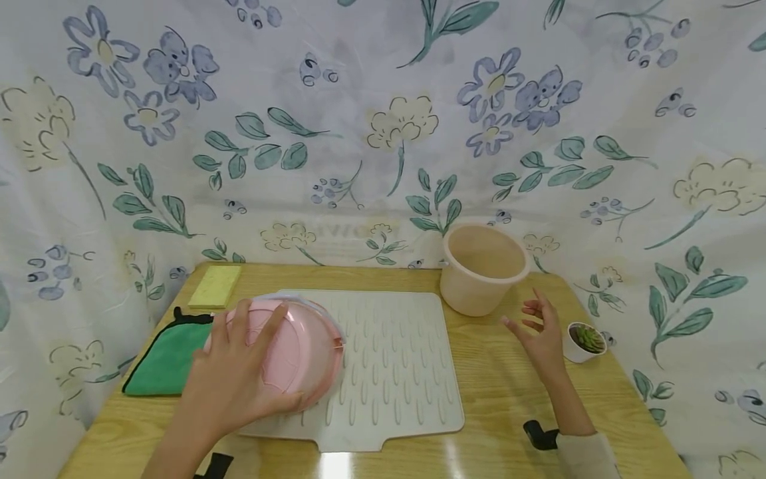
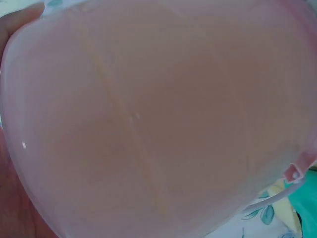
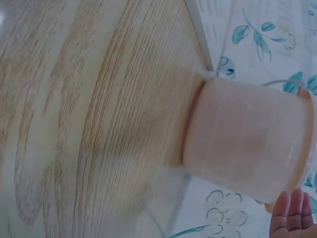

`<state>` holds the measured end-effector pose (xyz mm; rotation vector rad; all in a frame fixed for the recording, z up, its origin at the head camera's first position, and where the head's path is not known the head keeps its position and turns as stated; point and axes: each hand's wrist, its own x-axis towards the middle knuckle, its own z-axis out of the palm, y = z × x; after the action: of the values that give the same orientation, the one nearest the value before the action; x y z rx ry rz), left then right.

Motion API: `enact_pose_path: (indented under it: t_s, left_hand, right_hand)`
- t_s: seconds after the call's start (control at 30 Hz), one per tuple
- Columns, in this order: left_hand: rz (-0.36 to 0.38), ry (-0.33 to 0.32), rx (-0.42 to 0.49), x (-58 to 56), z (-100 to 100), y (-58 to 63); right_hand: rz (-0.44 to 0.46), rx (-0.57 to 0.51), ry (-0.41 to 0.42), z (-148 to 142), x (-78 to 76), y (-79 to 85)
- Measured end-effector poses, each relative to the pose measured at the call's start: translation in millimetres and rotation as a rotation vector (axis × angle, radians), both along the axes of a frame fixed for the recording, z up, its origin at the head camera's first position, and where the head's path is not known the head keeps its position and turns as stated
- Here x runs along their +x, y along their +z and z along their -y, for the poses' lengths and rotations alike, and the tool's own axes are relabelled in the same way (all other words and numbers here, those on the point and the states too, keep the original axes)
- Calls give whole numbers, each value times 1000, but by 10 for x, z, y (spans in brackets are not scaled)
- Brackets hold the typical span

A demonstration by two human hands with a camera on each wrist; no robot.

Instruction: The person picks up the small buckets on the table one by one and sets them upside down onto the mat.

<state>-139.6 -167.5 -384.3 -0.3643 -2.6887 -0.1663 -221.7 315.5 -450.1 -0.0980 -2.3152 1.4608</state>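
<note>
Floral curtain [image 1: 359,80], white with blue, green and yellow print, hung behind a wood-grain table [image 1: 503,399]. Pale ridged mat [image 1: 395,359], laid flat at the centre. Pink bucket [image 1: 293,359], base turned toward the head camera, over the mat's left part; contact with the mat cannot be told. Left hand [image 1: 233,372]: grips this bucket, thumb and fingers spread around its base. Right hand [image 1: 541,339]: holds nothing, thumb apart from loosely bent fingers, near an upright cream bucket [image 1: 473,293]. Also: potted succulent [image 1: 583,340], right; black-edged green cloth [image 1: 164,359] and yellow pad [image 1: 214,286], left.
</note>
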Motion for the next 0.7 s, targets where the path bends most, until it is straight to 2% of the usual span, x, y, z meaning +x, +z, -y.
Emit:
enact_pose_path:
  t_s: [0.13,0.23,0.7]
  left_hand:
    - [130,-9,-21,-196,-48,57]
    - [180,-21,-20,-319,-63,69]
    - [258,-40,-27,-599,-43,61]
  right_hand:
    - [18,-22,-32,17,-35,10]
    - [27,-50,-50,44,-56,24]
    - [43,-92,-49,92,-156,7]
